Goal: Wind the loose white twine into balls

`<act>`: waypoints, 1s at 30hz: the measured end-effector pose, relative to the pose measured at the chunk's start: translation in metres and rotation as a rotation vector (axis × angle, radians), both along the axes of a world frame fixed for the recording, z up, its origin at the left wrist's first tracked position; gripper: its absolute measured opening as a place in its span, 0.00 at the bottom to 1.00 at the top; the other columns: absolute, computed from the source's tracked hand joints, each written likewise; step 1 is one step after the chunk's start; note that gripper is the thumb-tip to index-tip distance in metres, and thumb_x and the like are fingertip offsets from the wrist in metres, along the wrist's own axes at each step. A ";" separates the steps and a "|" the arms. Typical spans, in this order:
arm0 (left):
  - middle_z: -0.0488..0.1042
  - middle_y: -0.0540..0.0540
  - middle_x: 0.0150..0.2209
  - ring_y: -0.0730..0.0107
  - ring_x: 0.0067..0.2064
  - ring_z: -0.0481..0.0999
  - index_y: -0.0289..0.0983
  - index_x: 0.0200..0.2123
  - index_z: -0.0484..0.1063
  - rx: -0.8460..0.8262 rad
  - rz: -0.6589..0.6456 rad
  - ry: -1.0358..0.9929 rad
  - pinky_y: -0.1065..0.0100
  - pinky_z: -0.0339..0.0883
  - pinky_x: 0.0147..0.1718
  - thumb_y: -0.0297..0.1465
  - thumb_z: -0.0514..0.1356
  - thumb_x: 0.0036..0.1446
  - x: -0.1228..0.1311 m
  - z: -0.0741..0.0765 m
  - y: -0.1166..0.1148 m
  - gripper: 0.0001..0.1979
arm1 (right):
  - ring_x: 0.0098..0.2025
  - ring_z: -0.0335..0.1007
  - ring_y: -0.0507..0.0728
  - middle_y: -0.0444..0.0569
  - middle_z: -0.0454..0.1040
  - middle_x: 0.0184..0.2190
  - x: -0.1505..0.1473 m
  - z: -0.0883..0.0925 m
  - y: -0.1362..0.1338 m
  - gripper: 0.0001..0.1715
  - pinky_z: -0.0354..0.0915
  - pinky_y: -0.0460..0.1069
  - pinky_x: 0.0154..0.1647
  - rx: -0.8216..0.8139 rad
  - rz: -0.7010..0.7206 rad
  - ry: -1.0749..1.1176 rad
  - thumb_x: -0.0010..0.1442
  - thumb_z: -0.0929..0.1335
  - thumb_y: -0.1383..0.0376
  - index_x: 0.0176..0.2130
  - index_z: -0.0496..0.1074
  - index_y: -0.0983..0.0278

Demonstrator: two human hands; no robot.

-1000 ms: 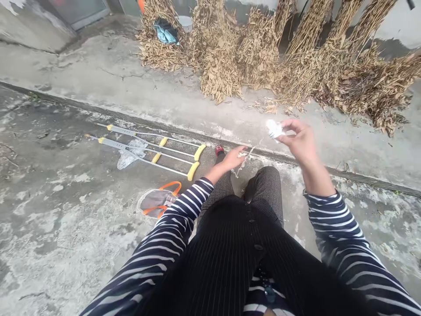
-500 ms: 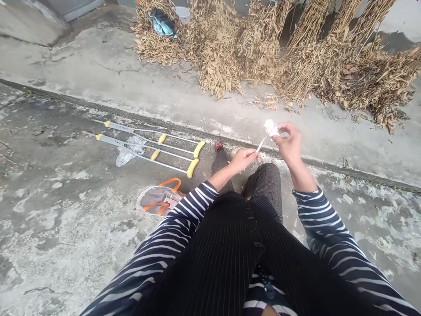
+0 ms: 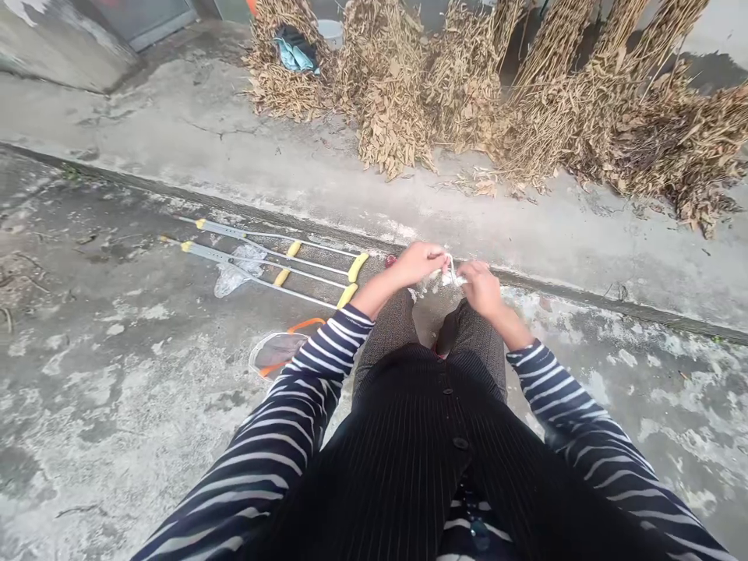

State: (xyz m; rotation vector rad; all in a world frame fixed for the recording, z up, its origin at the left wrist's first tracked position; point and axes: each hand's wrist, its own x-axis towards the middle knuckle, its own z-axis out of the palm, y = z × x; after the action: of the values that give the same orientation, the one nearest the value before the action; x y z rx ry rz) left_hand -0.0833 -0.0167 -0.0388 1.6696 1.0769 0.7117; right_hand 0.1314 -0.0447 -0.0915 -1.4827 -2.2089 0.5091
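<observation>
A crumpled white strip, thin and soft-looking like gauze, is stretched in a small loop between my two hands, above the gap between my knees. My left hand pinches its left end with thumb and fingers. Close by on the other side, my right hand has its fingers closed on the bunched part. The fingers cover much of the strip, so its exact kind is unclear.
To the left lie two crutches with yellow pads, over a clear plastic bag. An orange-handled bag sits near my left sleeve. A low concrete step runs across; dried plant bundles lean beyond it.
My right hand has come down and left with the white bunch. My left hand has risen slightly and moved left. The straight white piece between them now shows as a loop.
</observation>
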 end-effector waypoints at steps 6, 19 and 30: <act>0.75 0.51 0.25 0.76 0.26 0.65 0.32 0.29 0.78 -0.012 0.045 0.018 0.73 0.59 0.31 0.30 0.57 0.59 0.009 -0.030 0.024 0.12 | 0.43 0.71 0.58 0.48 0.75 0.40 -0.004 0.025 -0.021 0.14 0.69 0.50 0.35 -0.322 -0.026 0.794 0.48 0.73 0.63 0.36 0.68 0.59; 0.80 0.47 0.26 0.67 0.41 0.81 0.35 0.27 0.74 -0.418 -0.200 -0.222 0.68 0.68 0.51 0.29 0.56 0.53 0.022 -0.060 -0.046 0.07 | 0.50 0.69 0.66 0.58 0.75 0.43 0.006 0.000 0.015 0.24 0.69 0.64 0.53 0.016 -0.313 0.242 0.54 0.63 0.75 0.48 0.77 0.66; 0.77 0.49 0.24 0.74 0.29 0.72 0.33 0.26 0.80 -0.170 0.034 -0.093 0.73 0.66 0.34 0.31 0.60 0.51 0.001 -0.038 0.012 0.10 | 0.37 0.77 0.60 0.48 0.81 0.33 0.004 0.003 -0.010 0.12 0.76 0.57 0.42 -0.506 -0.011 0.507 0.43 0.76 0.70 0.33 0.81 0.63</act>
State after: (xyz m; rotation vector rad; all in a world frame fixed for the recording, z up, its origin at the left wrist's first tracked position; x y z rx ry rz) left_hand -0.0818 -0.0049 -0.0773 1.4634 1.0715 0.6928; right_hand 0.1357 -0.0550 -0.0883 -1.3830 -1.7387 1.3514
